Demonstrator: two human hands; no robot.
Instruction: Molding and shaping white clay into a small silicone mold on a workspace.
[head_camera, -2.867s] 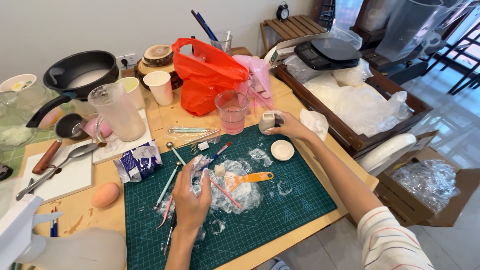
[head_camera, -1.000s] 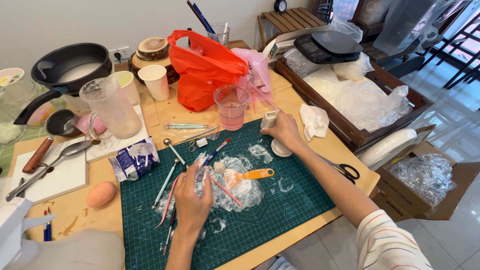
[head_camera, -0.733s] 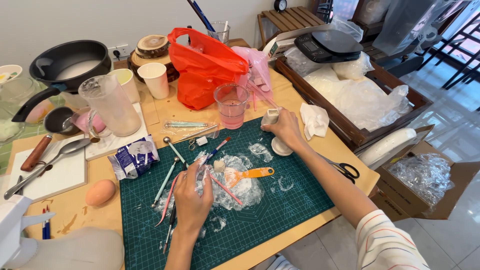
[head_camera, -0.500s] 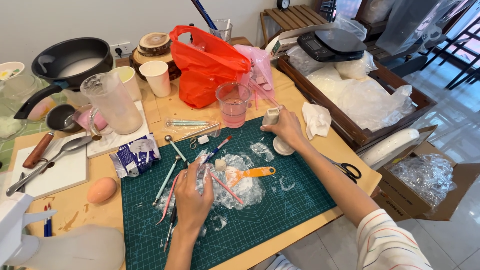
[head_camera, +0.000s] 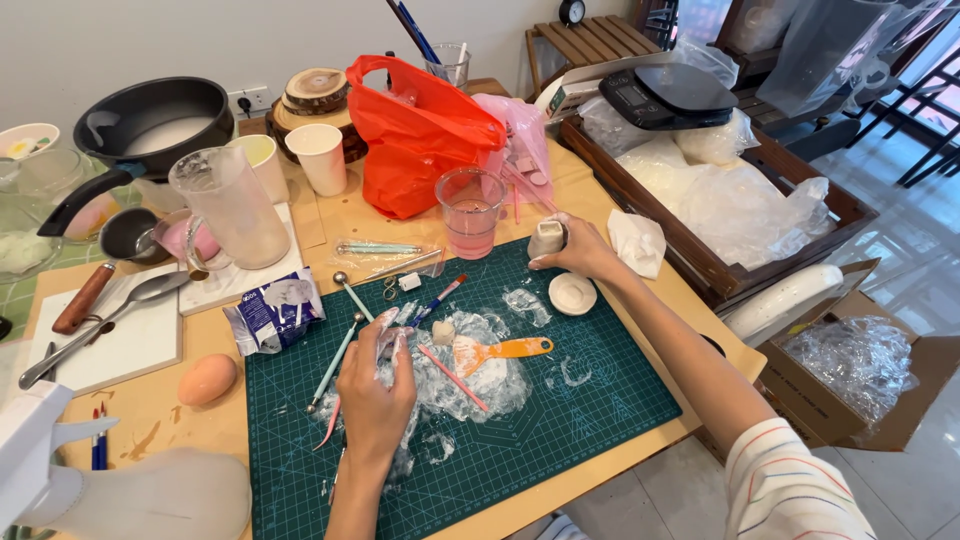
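The head view showed little change over the last seconds. The right hand (head_camera: 585, 252) stayed stretched to the far edge of the dark green gridded cutting mat (head_camera: 560, 420), fingers curled around a small pale clay-coloured lump (head_camera: 546, 238) held upright just beside the pink translucent plastic cup (head_camera: 470, 212). A small round white dish (head_camera: 572, 294) lay on the mat just below that hand, apart from it. The left hand (head_camera: 375, 390) remained palm-down, loosely closed, on the crumpled sheet of clear plastic film (head_camera: 470, 375) in the mat's middle; whether it gripped anything under the fingers I could not tell. An orange-handled palette knife (head_camera: 500, 350) rested on the film, and the thin modelling tools (head_camera: 345, 340) kept their places. The work seemed paused at the lump rather than advancing.
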